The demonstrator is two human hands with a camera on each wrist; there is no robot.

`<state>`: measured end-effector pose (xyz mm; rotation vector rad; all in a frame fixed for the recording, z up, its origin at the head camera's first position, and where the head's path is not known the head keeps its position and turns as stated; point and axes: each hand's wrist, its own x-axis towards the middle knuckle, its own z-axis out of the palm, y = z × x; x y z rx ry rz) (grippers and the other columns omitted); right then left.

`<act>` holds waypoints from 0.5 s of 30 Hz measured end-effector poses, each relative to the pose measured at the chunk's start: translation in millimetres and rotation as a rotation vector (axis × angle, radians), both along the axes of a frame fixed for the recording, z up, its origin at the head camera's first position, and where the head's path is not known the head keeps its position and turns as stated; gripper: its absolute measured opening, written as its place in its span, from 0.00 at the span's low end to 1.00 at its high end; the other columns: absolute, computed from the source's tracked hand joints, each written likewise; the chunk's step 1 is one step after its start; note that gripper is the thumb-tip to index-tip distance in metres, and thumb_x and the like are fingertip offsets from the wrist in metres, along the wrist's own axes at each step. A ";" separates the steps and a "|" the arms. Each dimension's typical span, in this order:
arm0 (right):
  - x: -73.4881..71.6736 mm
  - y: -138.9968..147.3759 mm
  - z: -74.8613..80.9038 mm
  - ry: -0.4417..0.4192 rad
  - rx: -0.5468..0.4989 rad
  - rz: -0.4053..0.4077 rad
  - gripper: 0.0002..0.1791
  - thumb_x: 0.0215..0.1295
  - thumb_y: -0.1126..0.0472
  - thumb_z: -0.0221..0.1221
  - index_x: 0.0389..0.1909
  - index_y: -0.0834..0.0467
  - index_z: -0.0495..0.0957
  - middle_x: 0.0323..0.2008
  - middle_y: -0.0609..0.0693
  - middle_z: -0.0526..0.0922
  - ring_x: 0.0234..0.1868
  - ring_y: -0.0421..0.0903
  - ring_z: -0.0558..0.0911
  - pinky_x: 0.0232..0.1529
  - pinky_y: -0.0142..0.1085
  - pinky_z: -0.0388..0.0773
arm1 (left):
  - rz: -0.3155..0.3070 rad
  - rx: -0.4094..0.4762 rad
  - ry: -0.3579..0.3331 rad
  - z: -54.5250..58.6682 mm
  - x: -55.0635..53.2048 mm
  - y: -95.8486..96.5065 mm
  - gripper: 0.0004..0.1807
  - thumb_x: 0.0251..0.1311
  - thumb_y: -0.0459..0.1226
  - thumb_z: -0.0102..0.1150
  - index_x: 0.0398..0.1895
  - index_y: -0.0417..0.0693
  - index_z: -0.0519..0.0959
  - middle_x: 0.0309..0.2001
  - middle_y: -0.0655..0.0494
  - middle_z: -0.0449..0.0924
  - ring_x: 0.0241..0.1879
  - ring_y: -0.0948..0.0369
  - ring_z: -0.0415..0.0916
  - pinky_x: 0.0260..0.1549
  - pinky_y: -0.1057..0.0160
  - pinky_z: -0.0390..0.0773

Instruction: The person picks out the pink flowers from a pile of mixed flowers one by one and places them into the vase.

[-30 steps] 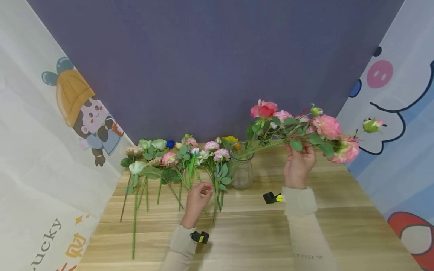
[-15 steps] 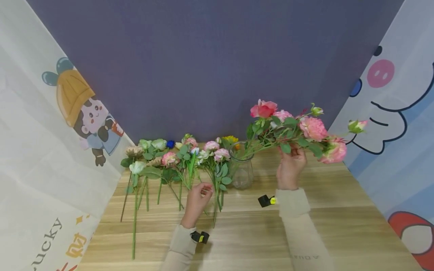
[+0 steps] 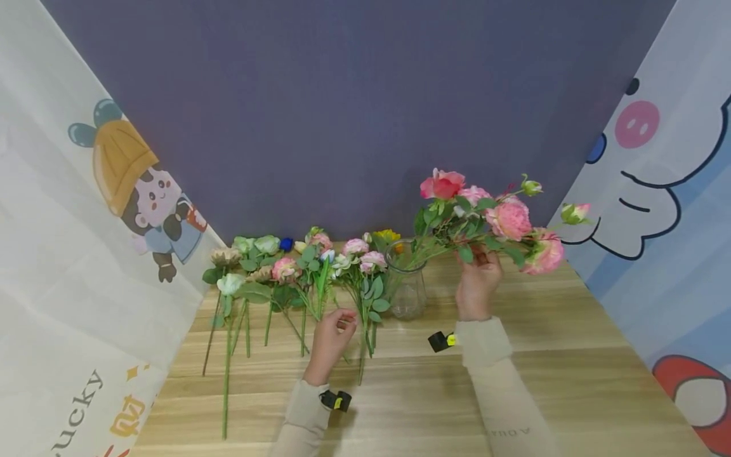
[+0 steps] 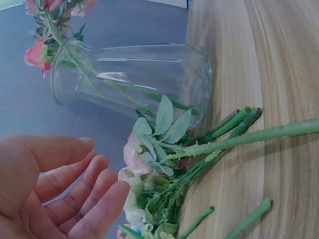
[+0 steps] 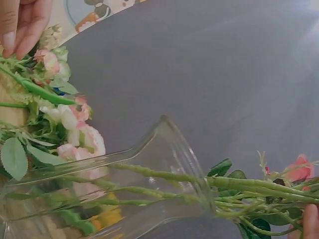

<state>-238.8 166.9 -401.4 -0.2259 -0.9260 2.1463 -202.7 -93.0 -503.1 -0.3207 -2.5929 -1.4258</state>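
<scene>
Several pink flowers (image 3: 508, 219) lean out over the right side of a clear glass vase (image 3: 408, 298). Their green stems (image 5: 249, 188) pass through its mouth and slant down inside, as the right wrist view shows. My right hand (image 3: 477, 289) pinches a flower stem just below the leaves, to the right of the rim. A redder bloom (image 3: 442, 184) stands at the left of this bunch. My left hand (image 3: 332, 336), fingers loosely curled and holding nothing, hovers over the stems of the flowers lying left of the vase. In the left wrist view its fingertips (image 4: 122, 191) hang beside pale blossoms.
A row of cut artificial flowers (image 3: 285, 268) lies along the back left of the wooden table (image 3: 411, 406), with stems toward me. A yellow flower (image 3: 387, 235) lies behind the vase. A dark panel (image 3: 365, 114) stands at the back, with printed curtains on both sides.
My right hand has moved left toward the vase, and the pink blooms on the right have swung left with it. My left hand has stayed in place.
</scene>
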 end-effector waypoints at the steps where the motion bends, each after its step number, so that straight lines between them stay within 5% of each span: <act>1: -0.7 -0.7 -0.8 -0.002 0.008 -0.002 0.13 0.53 0.82 0.59 0.27 0.61 0.80 0.25 0.51 0.78 0.27 0.41 0.77 0.29 0.30 0.79 | 0.000 0.000 0.000 0.1 0.0 0.1 0.06 0.57 0.31 0.61 0.38 0.44 0.82 0.34 0.53 0.83 0.31 0.59 0.78 0.31 0.65 0.78; 15: -8.2 -8.1 -7.9 -0.042 0.015 -0.007 0.18 0.51 0.85 0.57 0.24 0.58 0.78 0.22 0.49 0.78 0.26 0.40 0.76 0.28 0.29 0.80 | -0.047 -0.010 0.039 -2.1 2.5 1.3 0.06 0.56 0.27 0.60 0.37 0.36 0.81 0.33 0.47 0.83 0.31 0.56 0.79 0.32 0.65 0.78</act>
